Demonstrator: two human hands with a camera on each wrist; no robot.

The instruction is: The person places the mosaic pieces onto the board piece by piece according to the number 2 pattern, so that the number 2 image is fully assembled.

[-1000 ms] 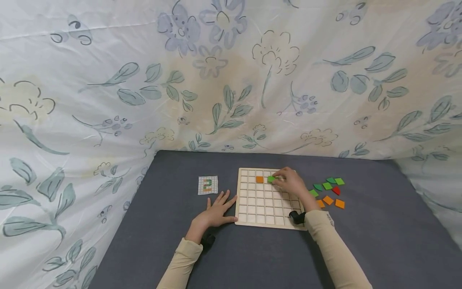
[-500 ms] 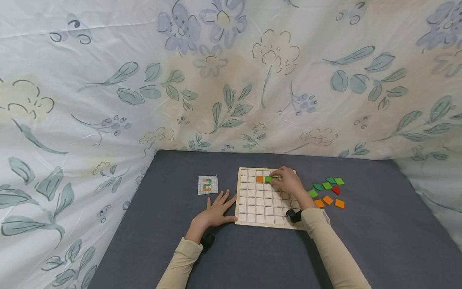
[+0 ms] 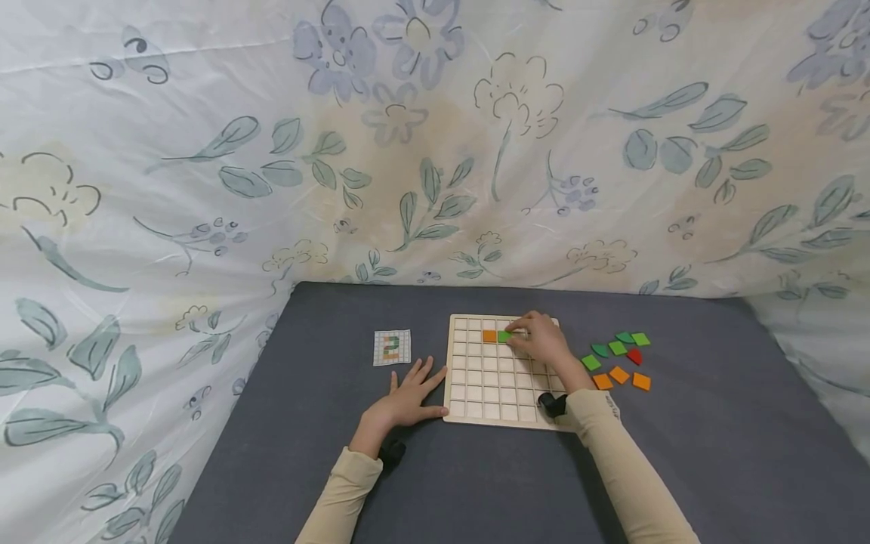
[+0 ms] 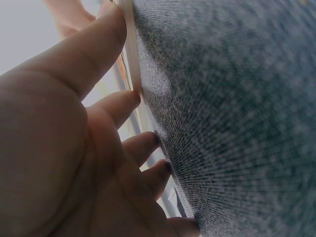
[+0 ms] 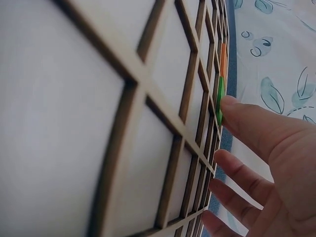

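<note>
1. Leftward, over the last second, the green square (image 3: 504,337) and the right hand (image 3: 540,338) have shifted a little; the square now lies just beside the orange square (image 3: 489,336), in the board's second row from the top.
2. Thumb and forefinger appear to pinch the green square narrowly at its right side. Whether it sits flush in its cell, I cannot tell.
3. To seat it well, square its edges to the cell's raised lines before pressing, then press evenly from above; a push from one side could tilt it onto a ridge.
4. Release cleanly, lifting the fingertips straight up so the orange neighbour is not nudged.
5. Right arm: it reaches in from the lower right, forearm across the board's (image 3: 473,389) near right corner, wrist above the grid, with the remaining fingers held close to the surface.
6. Left hand (image 3: 404,404): fingers spread wide, gripping nothing, thumb and forefinger touching the board's left edge. Steady contact there should probably keep the board from sliding.
</note>
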